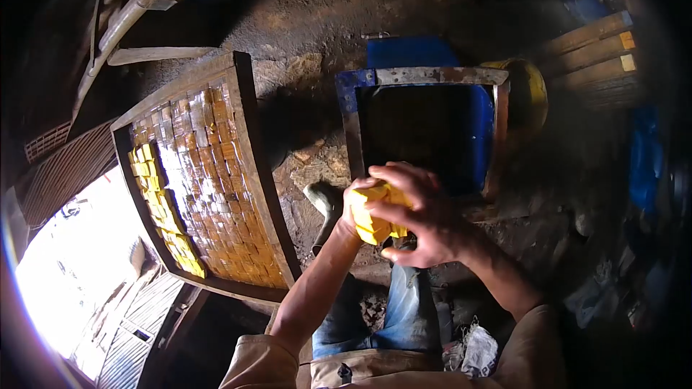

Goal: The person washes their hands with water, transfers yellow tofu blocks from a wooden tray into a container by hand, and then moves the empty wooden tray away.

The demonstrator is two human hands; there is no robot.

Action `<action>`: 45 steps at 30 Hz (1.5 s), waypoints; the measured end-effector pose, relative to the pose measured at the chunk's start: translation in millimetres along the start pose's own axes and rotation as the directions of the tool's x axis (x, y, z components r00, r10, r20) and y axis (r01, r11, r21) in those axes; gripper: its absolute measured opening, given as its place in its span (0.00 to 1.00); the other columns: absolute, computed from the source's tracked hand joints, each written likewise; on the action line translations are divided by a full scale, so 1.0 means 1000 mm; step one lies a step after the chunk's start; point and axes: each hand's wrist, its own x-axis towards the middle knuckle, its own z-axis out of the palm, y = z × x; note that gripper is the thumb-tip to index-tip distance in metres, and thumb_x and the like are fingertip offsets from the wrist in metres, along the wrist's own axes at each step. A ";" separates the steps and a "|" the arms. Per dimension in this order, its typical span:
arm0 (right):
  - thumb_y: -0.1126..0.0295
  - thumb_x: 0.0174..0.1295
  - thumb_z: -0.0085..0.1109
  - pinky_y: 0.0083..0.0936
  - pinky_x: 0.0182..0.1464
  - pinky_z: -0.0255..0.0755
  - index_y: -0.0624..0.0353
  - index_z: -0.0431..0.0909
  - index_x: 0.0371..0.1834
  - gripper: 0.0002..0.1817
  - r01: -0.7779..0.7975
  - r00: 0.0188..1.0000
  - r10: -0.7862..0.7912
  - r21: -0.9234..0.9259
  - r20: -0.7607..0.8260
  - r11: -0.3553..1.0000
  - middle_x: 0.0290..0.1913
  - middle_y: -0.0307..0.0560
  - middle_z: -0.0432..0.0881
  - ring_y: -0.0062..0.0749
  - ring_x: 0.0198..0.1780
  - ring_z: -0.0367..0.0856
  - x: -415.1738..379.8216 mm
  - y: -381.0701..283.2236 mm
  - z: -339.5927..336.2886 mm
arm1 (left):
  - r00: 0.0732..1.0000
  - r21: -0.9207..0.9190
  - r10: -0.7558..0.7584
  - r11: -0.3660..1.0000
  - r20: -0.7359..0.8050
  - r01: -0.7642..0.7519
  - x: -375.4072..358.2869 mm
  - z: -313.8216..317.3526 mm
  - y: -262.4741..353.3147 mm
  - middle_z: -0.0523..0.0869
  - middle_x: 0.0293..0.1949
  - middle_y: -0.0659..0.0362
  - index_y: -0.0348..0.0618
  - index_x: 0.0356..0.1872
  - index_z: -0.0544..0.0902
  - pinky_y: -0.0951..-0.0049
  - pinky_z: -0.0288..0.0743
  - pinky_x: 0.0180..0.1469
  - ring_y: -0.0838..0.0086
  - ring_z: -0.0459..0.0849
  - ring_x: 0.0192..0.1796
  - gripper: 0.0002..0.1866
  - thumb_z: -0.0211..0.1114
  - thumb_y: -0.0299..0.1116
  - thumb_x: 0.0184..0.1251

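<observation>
Yellow blocks (368, 226) are being held bunched in front of the body, by the near edge of a square frame (440, 76). They're being cupped from the left by the left hand (348, 214), curled around them, and covered from the right by the right hand (429, 227), fingers across, thumb splayed; whether that one is gripping can't be told. Key relation: a row of yellow pieces (167, 216) is being carried by the woven tray (216, 173) off left, left hand nearer, long axis following its far edge. Bunch's own axis is being masked by fingers.
</observation>
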 end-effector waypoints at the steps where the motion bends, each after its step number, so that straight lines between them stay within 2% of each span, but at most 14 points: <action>1: 0.62 0.40 0.78 0.51 0.70 0.60 0.42 0.76 0.60 0.37 -0.003 0.999 0.005 -0.061 0.041 0.998 0.66 0.55 0.67 0.52 0.71 0.63 -0.001 -0.001 0.004 | 0.999 -0.026 0.017 1.000 0.030 -0.016 0.013 -0.023 -0.006 0.78 0.58 0.49 0.47 0.60 0.74 0.54 0.72 0.63 0.56 0.78 0.59 0.29 0.56 0.53 0.62; 4: 0.64 0.36 0.80 0.54 0.71 0.58 0.38 0.78 0.58 0.38 -0.027 0.995 0.040 -0.141 0.092 0.990 0.68 0.53 0.66 0.52 0.73 0.61 -0.014 0.023 0.029 | 0.982 0.023 0.125 0.992 -0.142 -0.123 0.012 -0.002 -0.021 0.77 0.59 0.53 0.48 0.61 0.73 0.56 0.73 0.63 0.58 0.75 0.64 0.30 0.46 0.58 0.69; 7: 0.67 0.36 0.80 0.49 0.69 0.63 0.43 0.81 0.55 0.35 -0.050 0.999 0.049 -0.092 -0.017 0.994 0.63 0.49 0.72 0.48 0.67 0.69 -0.026 0.046 0.042 | 0.997 -0.289 -0.041 0.956 0.072 0.060 0.018 0.013 -0.019 0.80 0.57 0.52 0.48 0.59 0.76 0.55 0.74 0.62 0.56 0.78 0.60 0.33 0.47 0.66 0.69; 10: 0.64 0.40 0.80 0.37 0.63 0.70 0.48 0.78 0.57 0.35 -0.250 0.968 0.247 0.268 0.045 0.930 0.59 0.50 0.73 0.45 0.60 0.74 -0.026 0.058 0.036 | 1.000 -0.322 -0.016 0.947 -0.015 0.010 0.019 0.014 -0.025 0.83 0.51 0.51 0.46 0.57 0.77 0.54 0.76 0.60 0.56 0.80 0.57 0.34 0.45 0.65 0.70; 12: 0.63 0.50 0.77 0.30 0.62 0.70 0.54 0.78 0.56 0.29 -0.249 0.945 0.327 0.624 -0.012 0.741 0.54 0.43 0.76 0.35 0.58 0.75 -0.026 0.069 0.034 | 0.960 -0.029 0.028 0.999 -0.279 -0.038 0.018 0.016 -0.027 0.83 0.52 0.51 0.47 0.58 0.76 0.52 0.76 0.59 0.56 0.81 0.56 0.32 0.43 0.62 0.71; 16: 0.67 0.59 0.69 0.22 0.42 0.81 0.51 0.67 0.64 0.30 -0.245 0.727 0.686 0.937 0.009 0.248 0.51 0.44 0.76 0.32 0.42 0.84 -0.018 0.119 0.031 | 0.979 -0.076 -0.059 0.996 -0.193 0.045 0.008 0.020 -0.026 0.82 0.53 0.50 0.47 0.58 0.75 0.45 0.76 0.56 0.51 0.82 0.52 0.28 0.47 0.58 0.70; 18: 0.70 0.64 0.63 0.19 0.28 0.75 0.52 0.66 0.62 0.24 -0.318 0.618 0.780 0.877 -0.097 0.360 0.45 0.43 0.76 0.28 0.34 0.83 -0.010 0.178 0.055 | 0.987 -0.095 -0.018 0.995 -0.161 0.003 -0.003 0.016 -0.027 0.80 0.54 0.49 0.47 0.58 0.73 0.46 0.76 0.56 0.51 0.80 0.54 0.28 0.51 0.56 0.67; 21: 0.72 0.63 0.62 0.26 0.45 0.79 0.57 0.66 0.61 0.24 -0.578 0.417 0.776 0.521 -0.473 0.628 0.47 0.46 0.77 0.33 0.45 0.81 -0.003 0.284 0.110 | 0.971 0.001 0.094 0.995 -0.218 -0.096 -0.017 0.001 -0.027 0.76 0.56 0.51 0.44 0.58 0.71 0.49 0.74 0.59 0.52 0.78 0.57 0.31 0.54 0.57 0.62; 26: 0.70 0.64 0.61 0.26 0.46 0.78 0.58 0.68 0.60 0.22 -0.859 0.251 0.745 0.212 -0.617 0.466 0.47 0.44 0.77 0.31 0.46 0.79 0.021 0.382 0.149 | 0.990 -0.029 0.110 0.993 -0.086 -0.112 -0.037 -0.012 -0.029 0.75 0.57 0.43 0.42 0.61 0.67 0.44 0.72 0.59 0.47 0.76 0.59 0.39 0.62 0.60 0.55; 36: 0.67 0.64 0.60 0.27 0.48 0.76 0.59 0.71 0.57 0.19 -0.700 -0.024 0.807 0.586 -0.590 0.407 0.47 0.42 0.78 0.28 0.49 0.77 0.009 0.344 0.140 | 0.979 0.047 0.156 0.987 -0.133 -0.151 -0.037 0.002 -0.035 0.74 0.56 0.48 0.46 0.59 0.68 0.51 0.72 0.60 0.54 0.75 0.59 0.38 0.63 0.63 0.55; 38: 0.66 0.65 0.59 0.27 0.49 0.75 0.59 0.72 0.56 0.18 -0.463 0.073 0.905 0.789 -0.419 0.403 0.47 0.41 0.78 0.28 0.49 0.77 -0.011 0.302 0.119 | 0.975 0.056 0.163 0.986 -0.150 -0.156 -0.025 0.014 -0.030 0.76 0.56 0.50 0.46 0.59 0.68 0.53 0.72 0.60 0.57 0.76 0.57 0.36 0.61 0.62 0.58; 39: 0.64 0.66 0.60 0.23 0.47 0.75 0.58 0.72 0.57 0.19 -0.293 0.514 0.805 0.821 -0.296 0.489 0.48 0.41 0.79 0.24 0.50 0.77 -0.018 0.256 0.083 | 0.977 0.053 0.167 0.986 -0.133 -0.161 -0.017 0.013 -0.027 0.76 0.55 0.50 0.45 0.60 0.69 0.54 0.72 0.60 0.57 0.77 0.57 0.34 0.60 0.58 0.60; 44: 0.61 0.57 0.72 0.34 0.69 0.62 0.60 0.63 0.71 0.41 -0.368 0.722 0.690 0.866 0.038 0.337 0.68 0.50 0.68 0.35 0.69 0.67 -0.038 0.086 0.045 | 0.962 0.265 0.216 0.950 -0.164 -0.168 0.034 0.033 -0.014 0.77 0.55 0.55 0.45 0.60 0.72 0.64 0.73 0.61 0.65 0.78 0.56 0.25 0.53 0.50 0.71; 45: 0.61 0.57 0.72 0.33 0.67 0.65 0.59 0.65 0.69 0.38 -0.406 0.751 0.657 0.738 -0.066 0.539 0.65 0.50 0.71 0.35 0.66 0.70 -0.039 0.086 0.052 | 0.964 0.337 0.223 0.927 -0.141 -0.165 0.045 0.030 -0.015 0.77 0.56 0.56 0.45 0.62 0.71 0.65 0.72 0.62 0.66 0.77 0.57 0.25 0.52 0.51 0.72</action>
